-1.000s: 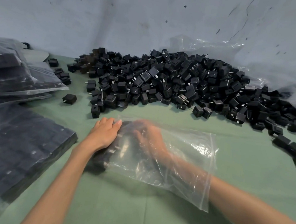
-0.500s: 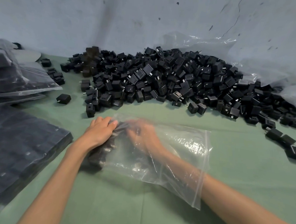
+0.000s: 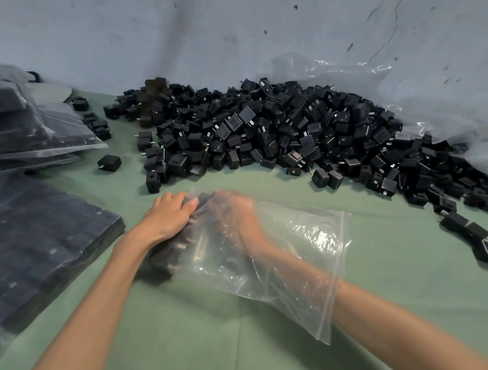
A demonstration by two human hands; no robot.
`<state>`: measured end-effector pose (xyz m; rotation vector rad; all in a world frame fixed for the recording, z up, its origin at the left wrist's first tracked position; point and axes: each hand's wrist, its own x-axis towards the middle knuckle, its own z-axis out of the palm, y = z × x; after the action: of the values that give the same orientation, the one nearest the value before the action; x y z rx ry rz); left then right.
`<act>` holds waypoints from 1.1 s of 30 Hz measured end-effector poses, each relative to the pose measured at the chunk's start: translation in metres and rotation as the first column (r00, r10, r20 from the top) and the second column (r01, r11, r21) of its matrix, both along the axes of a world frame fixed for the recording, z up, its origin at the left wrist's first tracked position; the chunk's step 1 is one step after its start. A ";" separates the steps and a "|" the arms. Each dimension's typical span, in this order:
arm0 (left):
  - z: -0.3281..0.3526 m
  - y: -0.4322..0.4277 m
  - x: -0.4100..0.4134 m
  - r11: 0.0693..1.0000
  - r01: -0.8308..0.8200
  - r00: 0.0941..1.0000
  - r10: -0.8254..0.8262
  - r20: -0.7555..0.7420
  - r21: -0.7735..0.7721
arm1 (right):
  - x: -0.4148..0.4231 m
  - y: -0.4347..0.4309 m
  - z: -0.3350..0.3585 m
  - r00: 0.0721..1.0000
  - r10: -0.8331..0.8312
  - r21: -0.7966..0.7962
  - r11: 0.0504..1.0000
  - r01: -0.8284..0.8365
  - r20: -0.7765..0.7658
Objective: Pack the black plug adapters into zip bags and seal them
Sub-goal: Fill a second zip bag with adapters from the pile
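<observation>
A clear zip bag (image 3: 298,252) lies on the green cloth, its open mouth toward the right. Black plug adapters (image 3: 171,251) fill its closed left end. My right hand (image 3: 235,212) is deep inside the bag, blurred, its fingers curled among the adapters there; whether it holds one I cannot tell. My left hand (image 3: 169,215) presses from outside on the bag's left end, fingers fairly straight over the adapters. A big heap of loose black adapters (image 3: 282,136) lies behind the bag.
Filled zip bags of adapters are stacked at the left (image 3: 28,134) and lie flat at the near left (image 3: 36,247). A single adapter (image 3: 109,162) lies apart. Crumpled clear plastic (image 3: 453,111) rises at the back right against the grey wall. Stray adapters (image 3: 472,230) trail to the right.
The hands and the bag have stayed almost in place. My right hand has shifted slightly inside the bag among the adapters.
</observation>
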<state>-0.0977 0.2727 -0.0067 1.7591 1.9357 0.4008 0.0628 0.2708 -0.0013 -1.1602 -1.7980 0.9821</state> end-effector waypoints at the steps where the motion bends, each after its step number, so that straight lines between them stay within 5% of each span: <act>1: 0.000 0.000 0.000 1.000 0.003 1.000 -0.003 -0.004 0.004 | -0.003 0.001 -0.003 0.998 -0.010 -0.021 1.000 0.009 -0.057; 4: -0.001 0.001 0.000 1.000 -0.009 1.000 0.009 0.013 0.004 | -0.003 0.004 -0.006 0.997 -0.040 -0.107 0.994 0.033 -0.061; 8: -0.001 0.001 0.004 0.997 -0.067 0.998 0.067 -0.005 0.043 | 0.005 -0.003 -0.009 0.999 -0.005 0.172 0.985 -0.003 0.041; 14: 0.000 0.003 0.008 0.992 -0.114 0.990 0.118 -0.079 0.051 | 0.010 -0.004 -0.011 0.988 -0.016 0.287 0.957 -0.029 0.150; 21: -0.002 0.000 0.015 0.991 -0.091 0.985 0.104 -0.135 0.096 | 0.028 -0.001 -0.012 0.936 0.286 -0.013 0.957 -0.290 0.206; 24: -0.003 0.000 0.013 0.993 -0.083 0.988 0.094 -0.124 0.087 | 0.056 -0.001 0.001 0.763 0.543 -0.190 0.839 -0.510 0.351; 28: -0.004 0.001 0.013 0.992 -0.096 0.987 0.105 -0.121 0.079 | 0.137 0.004 0.035 0.560 0.818 -0.497 0.545 -0.676 0.135; 30: -0.005 0.001 0.013 0.992 -0.097 0.987 0.106 -0.120 0.078 | 0.188 0.008 0.052 0.652 0.755 -0.504 0.592 -0.629 0.073; 33: -0.005 0.001 0.013 0.992 -0.091 0.988 0.101 -0.114 0.085 | 0.233 0.030 0.062 0.963 0.266 -0.371 0.900 -0.228 0.053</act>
<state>-0.0847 0.2740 -0.0115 1.7799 2.1208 0.4220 0.2954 0.3008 0.0612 -1.2367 -1.9325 1.4780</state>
